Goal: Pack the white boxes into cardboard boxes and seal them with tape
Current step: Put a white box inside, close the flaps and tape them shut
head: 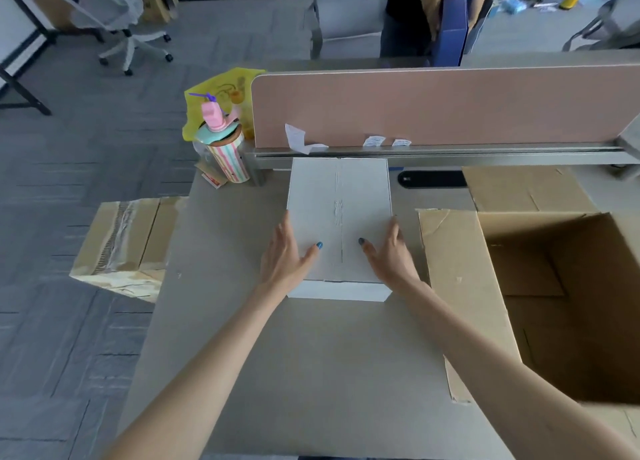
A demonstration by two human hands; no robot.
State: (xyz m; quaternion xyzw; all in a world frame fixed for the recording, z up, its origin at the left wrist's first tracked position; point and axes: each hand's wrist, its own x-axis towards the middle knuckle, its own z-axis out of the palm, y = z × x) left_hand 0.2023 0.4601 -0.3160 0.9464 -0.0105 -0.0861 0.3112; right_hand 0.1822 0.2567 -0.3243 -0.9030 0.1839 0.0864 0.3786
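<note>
White box [339, 217] sits between the left hand [282, 257] and right hand [393, 257], both flat against its sides, thumbs on top.

Cardboard box [457, 286] cut off at right edge; paper slips [374, 141] unreadable (print too small).

Worn on the head as a single wide-angle view. Looked forward and steeply down, close above the grip: left hand [282, 255] and right hand [393, 255] pressed flat against the sides of the white box [339, 200] near frame centre. Took in the cardboard box [554, 286] right of the grip and the partition [433, 106] beyond it.
</note>
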